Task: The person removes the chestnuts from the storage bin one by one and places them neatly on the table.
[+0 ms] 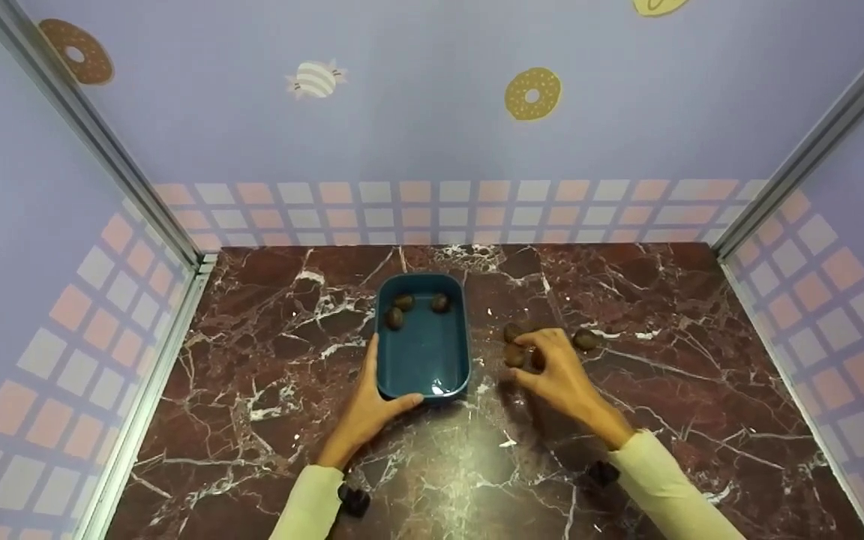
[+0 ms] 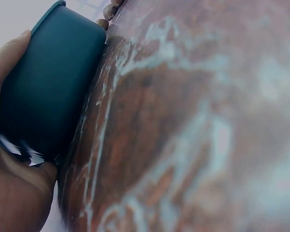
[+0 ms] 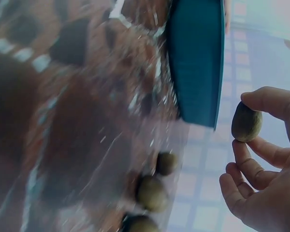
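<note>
A teal rectangular tray (image 1: pixel 453 352) stands on the marble table (image 1: pixel 267 360), with three small brown oval fruits (image 1: pixel 403 301) at its far end. My left hand (image 1: pixel 376 390) grips the tray's near left corner, the thumb along the front wall and the fingers up the left side; the left wrist view shows the palm (image 2: pixel 14 193) against the tray's wall (image 2: pixel 48 87). Just right of the tray, my right hand (image 1: pixel 541 358) pinches one brown fruit (image 3: pixel 246 122) between thumb and fingertips. Loose fruits (image 1: pixel 513 331) lie on the table around that hand.
One loose brown fruit (image 1: pixel 586 340) lies to the right of my right hand. Three more (image 3: pixel 152 193) show in a row in the right wrist view. Patterned walls (image 1: pixel 432 210) with metal corner posts close in the table at the back and both sides.
</note>
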`<state>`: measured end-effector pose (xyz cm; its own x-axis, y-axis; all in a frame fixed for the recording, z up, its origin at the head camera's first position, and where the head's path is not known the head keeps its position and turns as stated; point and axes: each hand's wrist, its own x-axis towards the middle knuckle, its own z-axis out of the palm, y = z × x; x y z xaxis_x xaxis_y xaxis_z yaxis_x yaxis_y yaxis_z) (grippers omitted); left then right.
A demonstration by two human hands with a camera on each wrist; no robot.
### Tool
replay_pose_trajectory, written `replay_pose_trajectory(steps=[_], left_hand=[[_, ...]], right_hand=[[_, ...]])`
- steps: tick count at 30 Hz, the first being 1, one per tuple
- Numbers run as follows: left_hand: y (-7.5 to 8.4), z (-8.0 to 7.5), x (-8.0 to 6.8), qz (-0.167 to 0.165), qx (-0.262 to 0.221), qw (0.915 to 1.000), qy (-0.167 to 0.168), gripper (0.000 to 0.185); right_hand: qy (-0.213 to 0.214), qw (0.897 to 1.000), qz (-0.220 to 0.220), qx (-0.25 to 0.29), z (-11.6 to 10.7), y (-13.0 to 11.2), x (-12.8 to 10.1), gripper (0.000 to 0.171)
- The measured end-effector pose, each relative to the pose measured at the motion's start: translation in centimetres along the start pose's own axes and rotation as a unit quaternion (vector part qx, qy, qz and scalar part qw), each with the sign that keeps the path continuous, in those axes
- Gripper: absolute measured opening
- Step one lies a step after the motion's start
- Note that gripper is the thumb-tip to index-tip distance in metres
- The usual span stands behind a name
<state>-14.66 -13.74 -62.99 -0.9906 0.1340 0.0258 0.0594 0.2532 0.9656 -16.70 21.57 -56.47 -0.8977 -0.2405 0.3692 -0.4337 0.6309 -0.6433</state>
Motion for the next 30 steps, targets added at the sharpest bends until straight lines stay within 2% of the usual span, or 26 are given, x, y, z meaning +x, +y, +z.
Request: replay_pose_trajectory(steps=[5,14,30], left_hand=[[0.1,-0.1,0.1,-0.008,0.006,0.9999,-0.003,0.131],[0.1,-0.1,0.2,0.002,0.003,1.0,0.003,0.133],[0.0,0.1,-0.1,0.001,0.003,1.0,0.005,0.133]], right_hand=[[0.007,1.0,0.023,-0.008,-1.6,1.7,-1.0,0.044],[0.052,0.998,0.02,-0.022,-4.1,4.7,-3.1,0.044],[0.033,0.995,0.093,-0.034,-6.1,7.1,-5.0,0.045]])
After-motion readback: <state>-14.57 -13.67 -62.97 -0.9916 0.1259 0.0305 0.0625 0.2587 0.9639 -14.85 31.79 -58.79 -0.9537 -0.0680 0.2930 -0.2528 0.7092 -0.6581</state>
